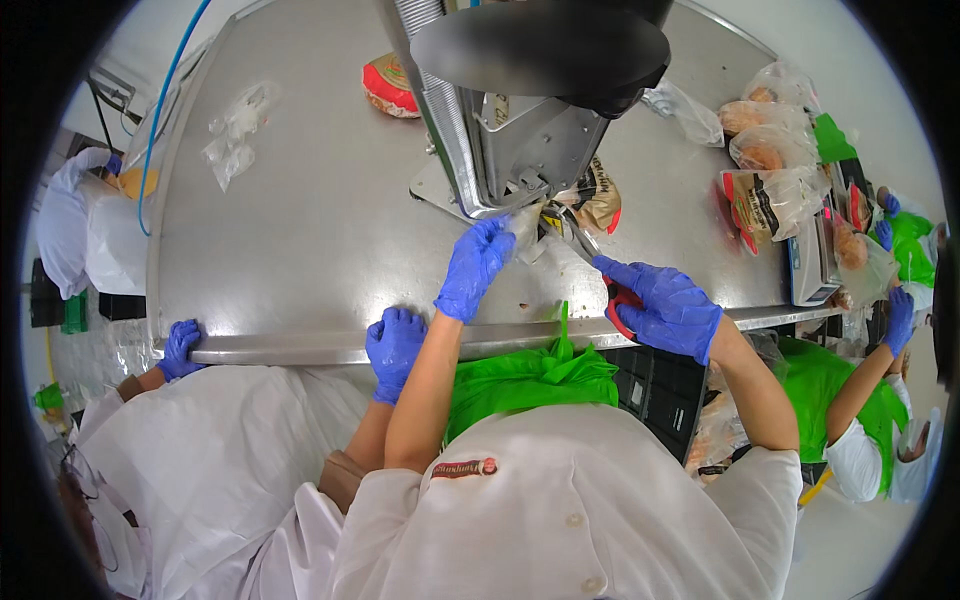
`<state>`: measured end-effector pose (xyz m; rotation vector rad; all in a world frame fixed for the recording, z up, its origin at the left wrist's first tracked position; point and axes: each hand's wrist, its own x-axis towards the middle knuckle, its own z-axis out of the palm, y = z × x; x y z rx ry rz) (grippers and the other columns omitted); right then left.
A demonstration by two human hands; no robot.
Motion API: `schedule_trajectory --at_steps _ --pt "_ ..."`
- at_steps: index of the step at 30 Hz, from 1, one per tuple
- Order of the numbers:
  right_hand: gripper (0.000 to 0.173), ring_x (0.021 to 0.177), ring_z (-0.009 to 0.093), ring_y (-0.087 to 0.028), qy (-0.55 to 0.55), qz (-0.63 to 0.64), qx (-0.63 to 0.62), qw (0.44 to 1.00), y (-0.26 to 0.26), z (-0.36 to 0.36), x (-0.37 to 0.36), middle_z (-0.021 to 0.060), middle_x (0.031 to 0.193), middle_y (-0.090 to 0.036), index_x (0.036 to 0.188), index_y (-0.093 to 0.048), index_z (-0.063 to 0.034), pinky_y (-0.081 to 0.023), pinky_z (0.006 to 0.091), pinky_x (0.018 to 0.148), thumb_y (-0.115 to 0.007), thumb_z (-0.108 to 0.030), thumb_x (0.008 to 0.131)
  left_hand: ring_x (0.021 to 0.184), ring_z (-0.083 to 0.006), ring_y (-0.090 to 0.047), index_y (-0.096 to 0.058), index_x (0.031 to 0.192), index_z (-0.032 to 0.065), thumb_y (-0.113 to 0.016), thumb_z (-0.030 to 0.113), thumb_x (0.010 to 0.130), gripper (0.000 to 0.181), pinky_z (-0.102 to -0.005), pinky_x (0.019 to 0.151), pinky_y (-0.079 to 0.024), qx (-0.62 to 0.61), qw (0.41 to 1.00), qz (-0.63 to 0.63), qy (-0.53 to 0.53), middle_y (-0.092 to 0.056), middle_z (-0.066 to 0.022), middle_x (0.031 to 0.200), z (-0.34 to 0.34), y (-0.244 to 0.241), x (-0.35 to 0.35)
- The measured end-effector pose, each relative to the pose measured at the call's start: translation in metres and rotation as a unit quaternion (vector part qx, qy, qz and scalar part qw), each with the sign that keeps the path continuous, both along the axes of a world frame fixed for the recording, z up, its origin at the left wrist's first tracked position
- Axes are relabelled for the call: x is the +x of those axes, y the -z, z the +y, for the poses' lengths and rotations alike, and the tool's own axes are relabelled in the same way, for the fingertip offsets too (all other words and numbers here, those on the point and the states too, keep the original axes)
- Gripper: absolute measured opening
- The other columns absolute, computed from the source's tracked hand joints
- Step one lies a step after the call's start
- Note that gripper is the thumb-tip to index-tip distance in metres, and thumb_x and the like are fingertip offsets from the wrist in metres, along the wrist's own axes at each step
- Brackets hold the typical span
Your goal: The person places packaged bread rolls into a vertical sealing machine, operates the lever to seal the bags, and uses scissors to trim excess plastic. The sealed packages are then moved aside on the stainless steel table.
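My left hand point(476, 262), in a blue glove, pinches a scrap of clear plastic film point(529, 229) at the lower end of a metal machine point(540, 142). My gloved right hand point(660, 307) grips a red-handled hand tool point(624, 306). Its metal end points up and left to the machine's lower opening, close to my left fingertips. Whether it is scissors or pliers cannot be told, as its tip is partly hidden. Behind the machine's foot lies a brown printed bag point(600, 199) with a red edge, partly covered.
The steel table point(315, 225) has a raised front edge. Bagged bread point(757, 157) and a scale point(814, 262) stand right. Another bread bag point(390, 86) and crumpled film point(240, 131) lie left. A co-worker's hand point(397, 352) rests beside my left forearm; black crates point(660, 394) stand below.
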<state>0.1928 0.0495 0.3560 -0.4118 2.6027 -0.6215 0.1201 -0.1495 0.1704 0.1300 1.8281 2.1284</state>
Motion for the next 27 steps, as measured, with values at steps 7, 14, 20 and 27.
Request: schedule_trajectory --at_steps 7,14,20,27 --pt "0.049 0.088 0.034 -0.053 -0.029 0.019 -0.053 0.998 0.018 0.029 0.001 0.0185 0.100 -0.054 0.120 -0.041 -0.0063 -0.042 0.0364 0.077 -0.052 -0.013 0.073 0.079 -0.0125 -0.051 -0.054 0.100 -0.0026 -0.059 0.013 0.078 0.028 -0.0257 0.070 -0.043 -0.123 0.983 0.112 -0.073 -0.058 -0.0069 0.088 0.014 -0.030 -0.006" --pt "0.050 0.081 0.032 -0.054 -0.009 0.028 -0.043 0.999 0.015 0.025 0.003 0.0169 0.094 -0.054 0.121 -0.040 -0.0087 -0.043 0.0371 0.073 -0.051 -0.012 0.072 0.072 -0.0120 -0.055 -0.059 0.089 -0.0035 -0.062 0.005 0.073 0.018 -0.0240 0.068 -0.043 -0.006 0.978 0.115 -0.175 -0.061 -0.0065 0.079 0.025 -0.021 -0.014" --pt "0.054 0.076 0.030 -0.055 0.051 -0.035 -0.090 0.994 0.013 0.045 0.011 0.0148 0.089 -0.054 0.121 -0.041 -0.0109 -0.043 0.0356 0.069 -0.051 -0.007 0.068 0.063 -0.0112 -0.055 -0.063 0.082 -0.0001 -0.068 0.014 0.069 0.020 -0.0257 0.061 -0.043 -0.205 0.949 0.108 -0.215 -0.062 -0.0044 0.070 0.001 -0.043 -0.002" --pt "0.055 0.079 0.025 -0.055 0.106 -0.044 -0.166 0.980 0.028 0.060 0.019 0.0135 0.091 -0.054 0.121 -0.043 -0.0110 -0.043 0.0319 0.072 -0.050 -0.002 0.067 0.076 -0.0103 -0.053 -0.059 0.092 -0.0010 -0.062 0.009 0.074 0.021 -0.0249 0.070 -0.041 -0.052 0.967 0.101 -0.228 -0.060 -0.0066 0.085 0.007 -0.041 0.002"
